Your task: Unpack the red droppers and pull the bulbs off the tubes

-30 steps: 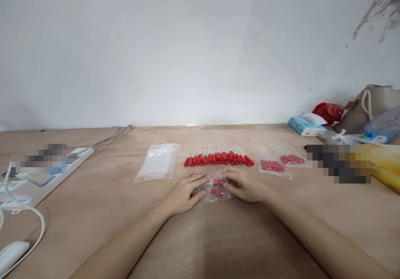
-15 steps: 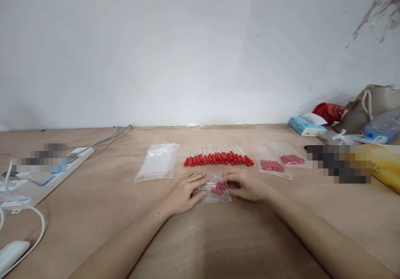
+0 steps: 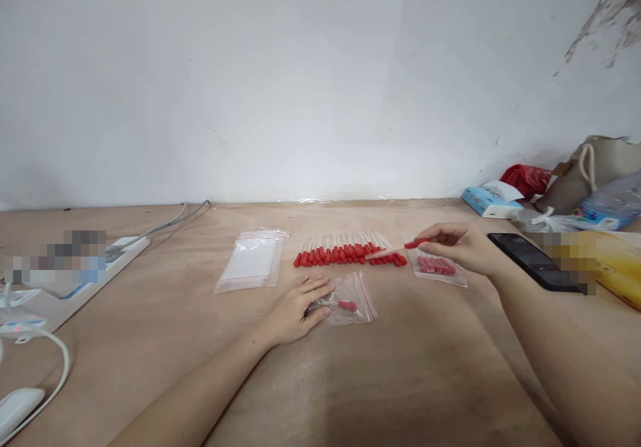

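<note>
While the left hand [image 3: 298, 308] lies palm down at the lower middle of the frame, the right hand [image 3: 463, 248] holds a dropper [image 3: 415, 243] at the right of centre. The dropper's red bulb sits between the thumb and fingertips of the right grip, which is clamped on it, and its thin, translucent stem points left and slightly down, out of the grip. The stem crosses the right end of a row of droppers [image 3: 338, 254] in view; whether it touches them cannot be told.

The left grip is spread, thumb and fingers apart, resting on the left part of a clear bag [image 3: 361, 296]. Inside that bag, just right of the left fingers, lies a bagged dropper [image 3: 346, 305], its red bulb toward the right.

The left forearm slants up from the bottom edge to the centre, low over the surface [image 3: 175, 327]. The right forearm rises from the lower right corner and leans left, the wrist bent so that the fingers point left.

The row has smooth red bulbs packed side by side along its near edge, with slender clear stems fanning away toward the wall [image 3: 300, 86]. Flat, glossy bags [image 3: 253, 260] with red seal lines are stacked left of the row. Just below the right hand is a filled bag [image 3: 438, 268] with several red bulbs, partly hidden by the fingers. The surface is pale brown and faintly grained.
</note>
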Demonstrator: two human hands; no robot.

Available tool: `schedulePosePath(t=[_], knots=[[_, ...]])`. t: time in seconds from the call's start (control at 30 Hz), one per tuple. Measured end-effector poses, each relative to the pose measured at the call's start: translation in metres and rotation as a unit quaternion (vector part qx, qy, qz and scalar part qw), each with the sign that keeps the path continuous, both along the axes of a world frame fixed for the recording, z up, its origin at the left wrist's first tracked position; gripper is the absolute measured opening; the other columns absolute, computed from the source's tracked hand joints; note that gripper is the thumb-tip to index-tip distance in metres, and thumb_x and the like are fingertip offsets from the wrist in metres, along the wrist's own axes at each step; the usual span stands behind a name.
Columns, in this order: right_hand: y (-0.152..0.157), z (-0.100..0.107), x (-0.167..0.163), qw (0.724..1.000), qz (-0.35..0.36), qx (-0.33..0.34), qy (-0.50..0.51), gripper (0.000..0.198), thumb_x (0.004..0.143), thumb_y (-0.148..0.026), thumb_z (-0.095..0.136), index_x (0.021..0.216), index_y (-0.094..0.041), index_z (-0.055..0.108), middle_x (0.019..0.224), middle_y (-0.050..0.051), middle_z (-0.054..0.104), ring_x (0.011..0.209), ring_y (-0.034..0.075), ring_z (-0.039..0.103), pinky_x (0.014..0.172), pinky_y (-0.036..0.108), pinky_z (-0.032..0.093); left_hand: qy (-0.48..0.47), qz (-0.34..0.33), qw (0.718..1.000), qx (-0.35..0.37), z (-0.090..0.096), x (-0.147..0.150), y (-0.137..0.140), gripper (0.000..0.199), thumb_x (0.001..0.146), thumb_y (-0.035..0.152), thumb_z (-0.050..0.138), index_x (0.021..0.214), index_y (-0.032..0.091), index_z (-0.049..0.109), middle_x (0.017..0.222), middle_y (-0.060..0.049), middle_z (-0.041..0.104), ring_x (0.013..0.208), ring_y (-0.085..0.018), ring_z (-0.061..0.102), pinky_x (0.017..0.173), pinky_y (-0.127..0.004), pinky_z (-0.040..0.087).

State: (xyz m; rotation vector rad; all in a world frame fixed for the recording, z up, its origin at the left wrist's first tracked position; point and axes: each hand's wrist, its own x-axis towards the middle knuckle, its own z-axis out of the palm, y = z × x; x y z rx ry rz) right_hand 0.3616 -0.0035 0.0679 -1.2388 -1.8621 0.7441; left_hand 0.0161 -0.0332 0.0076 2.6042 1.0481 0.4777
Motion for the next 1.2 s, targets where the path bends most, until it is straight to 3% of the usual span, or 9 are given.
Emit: schedulePosePath(t=[0.2, 0.33, 0.5, 0.73, 0.93, 1.07, 1.13, 1.2], knots=[[0.017, -0.032, -0.012, 0.969, -0.187, 0.162, 0.007, 0.030, 0.070, -0.042, 0.061, 0.087, -0.018, 0.066, 0.084, 0.006, 0.067, 0.070, 0.017, 0.061, 0.065, 0.030, 0.050, -0.010, 0.001, 1.000, -0.006, -0.001, 0.000, 0.001, 0.044, 0.086, 0.039, 0.040, 0.129, 0.027, 0.038, 0.135, -0.004, 0.039, 0.124, -0.019, 0.036, 0.104, -0.041, 0.027], [0.022, -0.058, -0.036, 0.952, -0.180, 0.238, -0.064, 0.024, 0.076, -0.037, 0.055, 0.088, -0.020, 0.066, 0.086, 0.005, 0.066, 0.077, 0.017, 0.061, 0.071, 0.031, 0.049, -0.002, 0.009, 1.000, -0.006, -0.001, 0.000, 0.000, 0.044, 0.086, 0.040, 0.040, 0.129, 0.027, 0.038, 0.135, -0.003, 0.038, 0.124, -0.019, 0.035, 0.105, -0.040, 0.027], [0.023, -0.072, -0.043, 0.950, -0.147, 0.249, -0.121, 0.023, 0.078, -0.037, 0.053, 0.088, -0.021, 0.067, 0.089, 0.006, 0.065, 0.082, 0.019, 0.060, 0.077, 0.033, 0.048, 0.007, 0.005, 1.000, -0.001, -0.001, 0.000, 0.000, 0.045, 0.087, 0.040, 0.039, 0.129, 0.026, 0.037, 0.135, -0.004, 0.039, 0.125, -0.017, 0.035, 0.106, -0.040, 0.025], [0.024, -0.075, -0.043, 0.947, -0.121, 0.237, -0.180, 0.029, 0.080, -0.043, 0.050, 0.090, -0.022, 0.067, 0.090, 0.007, 0.064, 0.083, 0.020, 0.059, 0.077, 0.035, 0.045, 0.002, 0.001, 1.000, 0.002, -0.001, 0.000, 0.000, 0.044, 0.086, 0.039, 0.040, 0.129, 0.027, 0.037, 0.135, -0.004, 0.038, 0.125, -0.019, 0.034, 0.106, -0.043, 0.023], [0.026, -0.076, -0.037, 0.927, -0.179, 0.260, -0.202, 0.037, 0.071, -0.054, 0.056, 0.089, -0.022, 0.065, 0.088, 0.007, 0.065, 0.086, 0.024, 0.056, 0.077, 0.039, 0.040, 0.000, -0.004, 1.000, -0.001, 0.001, -0.002, -0.001, 0.047, 0.084, 0.041, 0.044, 0.129, 0.027, 0.038, 0.136, -0.004, 0.037, 0.125, -0.021, 0.034, 0.105, -0.044, 0.026], [0.015, -0.064, -0.045, 0.920, -0.214, 0.292, -0.152, 0.029, 0.074, -0.046, 0.055, 0.083, -0.020, 0.063, 0.076, 0.006, 0.064, 0.076, 0.021, 0.055, 0.073, 0.035, 0.037, 0.014, -0.010, 1.000, -0.003, 0.001, -0.003, -0.001, 0.049, 0.083, 0.044, 0.044, 0.129, 0.027, 0.038, 0.137, -0.004, 0.034, 0.126, -0.021, 0.032, 0.105, -0.044, 0.024], [0.005, -0.055, -0.055, 0.930, -0.162, 0.297, -0.145, 0.020, 0.076, -0.038, 0.054, 0.071, -0.019, 0.061, 0.065, 0.003, 0.059, 0.066, 0.017, 0.052, 0.071, 0.033, 0.036, 0.018, -0.011, 1.000, -0.002, 0.001, -0.003, -0.001, 0.049, 0.084, 0.045, 0.043, 0.129, 0.027, 0.038, 0.137, -0.005, 0.034, 0.126, -0.021, 0.032, 0.106, -0.044, 0.024], [-0.005, -0.048, -0.066, 0.948, -0.007, 0.264, -0.177, 0.020, 0.074, -0.031, 0.055, 0.057, -0.019, 0.057, 0.056, 0.001, 0.055, 0.060, 0.013, 0.049, 0.068, 0.030, 0.034, 0.019, -0.011, 1.000, -0.002, 0.001, -0.003, -0.001, 0.049, 0.084, 0.045, 0.043, 0.129, 0.027, 0.038, 0.137, -0.005, 0.034, 0.126, -0.021, 0.031, 0.106, -0.044, 0.023]])
